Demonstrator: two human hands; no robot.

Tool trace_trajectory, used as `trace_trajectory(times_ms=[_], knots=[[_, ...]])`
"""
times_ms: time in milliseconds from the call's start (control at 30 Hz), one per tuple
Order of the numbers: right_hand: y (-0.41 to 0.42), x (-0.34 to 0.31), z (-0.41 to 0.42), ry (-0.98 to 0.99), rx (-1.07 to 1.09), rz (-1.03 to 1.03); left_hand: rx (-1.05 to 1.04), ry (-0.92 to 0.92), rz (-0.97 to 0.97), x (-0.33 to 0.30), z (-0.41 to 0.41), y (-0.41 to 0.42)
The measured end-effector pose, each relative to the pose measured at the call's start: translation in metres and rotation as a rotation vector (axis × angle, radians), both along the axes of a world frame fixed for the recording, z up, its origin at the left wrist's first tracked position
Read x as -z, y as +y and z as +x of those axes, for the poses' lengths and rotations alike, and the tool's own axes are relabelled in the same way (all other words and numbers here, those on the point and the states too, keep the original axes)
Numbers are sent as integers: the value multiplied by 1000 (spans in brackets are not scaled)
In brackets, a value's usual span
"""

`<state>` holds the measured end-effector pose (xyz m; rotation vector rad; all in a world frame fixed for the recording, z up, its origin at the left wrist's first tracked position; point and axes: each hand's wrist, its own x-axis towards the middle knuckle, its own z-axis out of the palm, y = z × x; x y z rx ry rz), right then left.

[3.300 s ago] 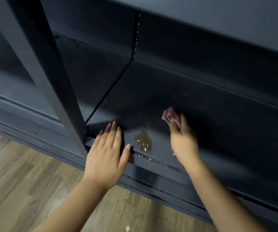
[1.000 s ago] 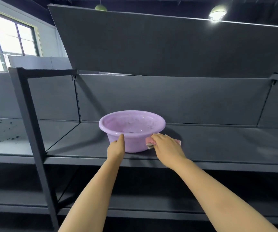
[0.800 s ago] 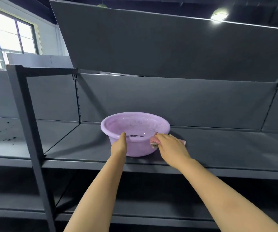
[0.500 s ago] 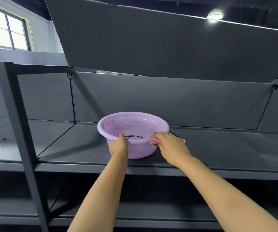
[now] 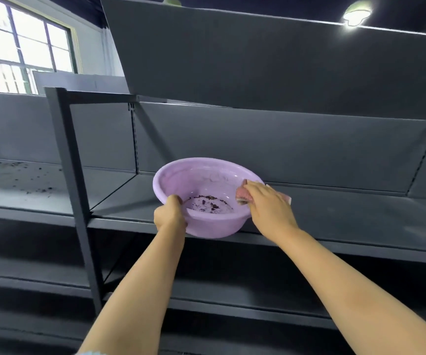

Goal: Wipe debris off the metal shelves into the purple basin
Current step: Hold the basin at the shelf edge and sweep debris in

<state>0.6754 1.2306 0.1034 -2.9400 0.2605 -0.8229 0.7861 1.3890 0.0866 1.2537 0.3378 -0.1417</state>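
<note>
The purple basin [image 5: 206,198], tilted toward the camera at the front edge of the metal shelf [image 5: 347,216] with dark debris [image 5: 210,204] inside, is gripped on its near rim by the left hand [image 5: 170,213], while the right hand [image 5: 268,206] curls over a pink cloth [image 5: 242,195] at its right rim.

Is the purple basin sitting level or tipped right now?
Tipped. The purple basin leans toward the camera, its near rim lower, so the debris on its bottom shows. The left hand grips that rim.
</note>
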Motion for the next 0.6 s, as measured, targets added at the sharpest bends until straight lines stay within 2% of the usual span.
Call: trace_trajectory(times_ms=[333,600], knots=[[81,17,-29,36,-195,23,-181,-42,127,22,-66,116],[152,68,-28,149,-440,-32,-266,57,243,73,-94,220]])
